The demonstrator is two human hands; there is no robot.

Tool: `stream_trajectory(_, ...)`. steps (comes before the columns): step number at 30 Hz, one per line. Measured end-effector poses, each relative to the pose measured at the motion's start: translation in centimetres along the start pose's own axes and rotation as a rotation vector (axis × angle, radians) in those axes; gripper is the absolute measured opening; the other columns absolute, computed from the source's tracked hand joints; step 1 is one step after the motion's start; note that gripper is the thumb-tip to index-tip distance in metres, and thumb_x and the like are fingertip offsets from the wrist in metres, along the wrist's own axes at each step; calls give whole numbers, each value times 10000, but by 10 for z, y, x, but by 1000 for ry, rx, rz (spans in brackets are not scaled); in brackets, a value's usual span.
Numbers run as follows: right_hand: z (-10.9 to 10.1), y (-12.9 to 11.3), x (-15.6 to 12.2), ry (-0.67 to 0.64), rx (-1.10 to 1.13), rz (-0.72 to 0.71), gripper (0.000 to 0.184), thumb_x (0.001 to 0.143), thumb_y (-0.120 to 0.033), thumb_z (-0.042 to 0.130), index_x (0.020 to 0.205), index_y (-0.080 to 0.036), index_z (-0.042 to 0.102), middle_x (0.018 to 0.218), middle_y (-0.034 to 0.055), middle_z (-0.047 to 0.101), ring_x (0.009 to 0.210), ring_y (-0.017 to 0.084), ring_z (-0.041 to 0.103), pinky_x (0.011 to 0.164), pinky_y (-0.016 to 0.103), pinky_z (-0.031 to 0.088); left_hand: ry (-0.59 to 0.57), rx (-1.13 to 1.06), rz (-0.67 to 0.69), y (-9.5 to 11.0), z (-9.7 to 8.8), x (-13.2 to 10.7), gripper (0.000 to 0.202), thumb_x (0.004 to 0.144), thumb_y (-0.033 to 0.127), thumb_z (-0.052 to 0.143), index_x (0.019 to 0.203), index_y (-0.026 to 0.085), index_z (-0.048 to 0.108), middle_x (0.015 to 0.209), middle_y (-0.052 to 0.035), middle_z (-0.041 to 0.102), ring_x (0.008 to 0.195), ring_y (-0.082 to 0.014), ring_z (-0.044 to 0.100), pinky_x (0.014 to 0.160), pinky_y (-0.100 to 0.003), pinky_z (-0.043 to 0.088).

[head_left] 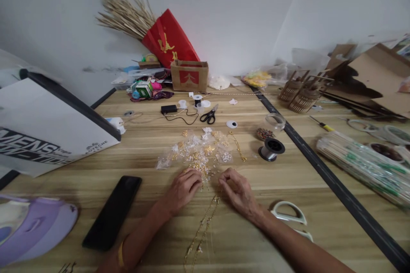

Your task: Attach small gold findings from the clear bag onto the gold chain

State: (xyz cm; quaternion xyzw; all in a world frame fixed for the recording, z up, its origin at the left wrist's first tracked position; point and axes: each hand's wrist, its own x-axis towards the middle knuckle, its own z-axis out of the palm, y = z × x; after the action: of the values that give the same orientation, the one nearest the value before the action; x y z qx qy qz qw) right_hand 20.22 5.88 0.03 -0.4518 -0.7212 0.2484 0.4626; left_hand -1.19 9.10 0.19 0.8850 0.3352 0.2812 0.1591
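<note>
My left hand rests at the near edge of a pile of small gold and clear beads, some in clear plastic bags. Its fingers are curled together, and what they hold, if anything, is too small to make out. My right hand is just across from it, thumb and forefinger pinched together. Right below those fingertips is the top of a gold chain necklace with clear beads, which runs toward me; I cannot tell whether the pinch holds it. A thin clear thread lies beside the chain.
A short gold chain and a wire spool lie beyond my right hand. Black scissors are behind the pile. White-handled scissors lie by my right forearm, a black phone by my left. A white box stands left.
</note>
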Motion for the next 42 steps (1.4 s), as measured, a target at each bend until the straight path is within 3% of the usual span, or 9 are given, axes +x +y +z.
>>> stream_trajectory(7,2,4,-1,3,-5,-27,130,877,-205,483,752,-189,518,691,16,546,648,143,518,600,247,426,26,80,-23,-1,4,-1,138,877,141,485,800,167,597,784,-29,612,779,-162,554,831,-351,453)
stream_trajectory(16,1,2,-1,-20,-14,-19,133,879,-196,484,752,-188,523,692,17,549,642,145,523,594,249,418,-9,144,-58,-3,7,1,150,872,134,493,809,163,626,796,-36,613,793,-177,548,806,-340,449)
stream_trajectory(22,2,3,-1,-30,-21,-32,124,884,-197,478,766,-189,517,703,18,553,652,145,528,600,249,422,64,-51,-148,-6,8,1,140,839,117,530,811,153,663,782,-47,643,769,-172,572,742,-313,458)
stream_trajectory(27,2,4,-1,-44,-32,-54,111,884,-198,474,782,-192,517,703,19,545,641,143,518,588,248,423,133,-301,-277,4,4,5,115,805,148,572,774,150,683,760,-50,663,743,-166,600,710,-287,465)
stream_trajectory(35,0,-4,0,-57,-36,-158,107,893,-184,462,803,-195,519,695,17,539,623,140,505,572,245,411,5,-850,-633,20,5,7,155,701,289,687,749,145,715,721,-36,704,668,-153,606,635,-245,468)
stream_trajectory(42,0,-6,-2,-118,-92,-269,94,894,-158,456,851,-190,532,737,37,564,664,151,522,598,252,414,-20,-1002,-697,14,10,2,112,658,238,714,736,159,728,670,-8,681,632,-125,577,635,-231,444)
